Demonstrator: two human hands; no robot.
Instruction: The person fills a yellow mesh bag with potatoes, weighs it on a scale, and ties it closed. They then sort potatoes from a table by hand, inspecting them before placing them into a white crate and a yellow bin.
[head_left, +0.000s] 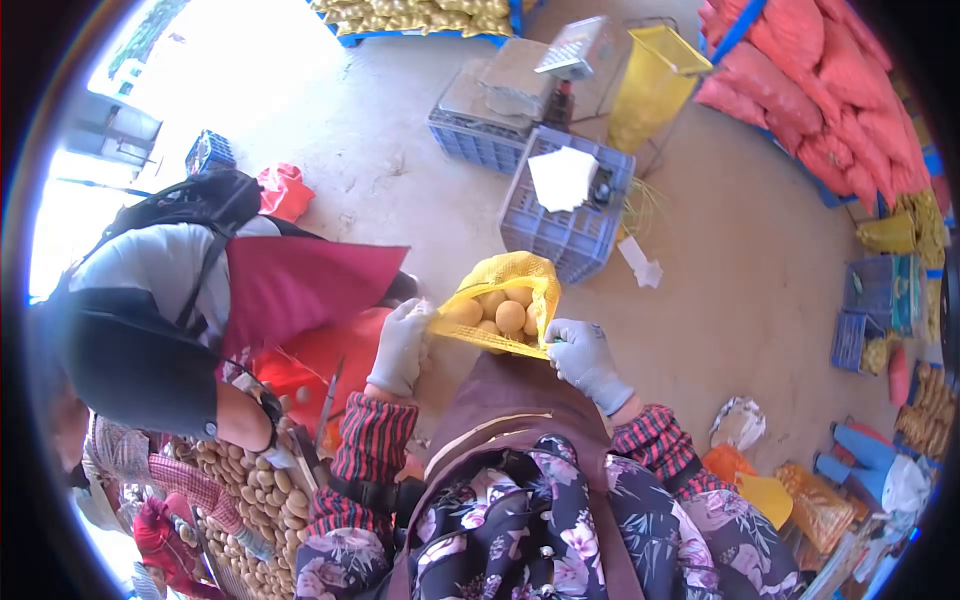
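Both grips clamp the yellow mesh bag (pixel 505 272) rim, left hand (pixel 400 345), right hand (pixel 583 358); I'd keep its mouth taut between them, potatoes (pixel 500 312) level.

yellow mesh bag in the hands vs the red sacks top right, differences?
The yellow mesh bag is small, held open by both gloved hands, left hand and right hand, with potatoes showing inside. The red sacks are bigger, closed, full and stacked, untouched. Both look like mesh produce bags.

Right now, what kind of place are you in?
Probably a potato sorting and packing yard. Both gloved hands hold open a yellow mesh bag of potatoes, a potato pile lies at left, and filled red sacks are stacked by a weighing scale.
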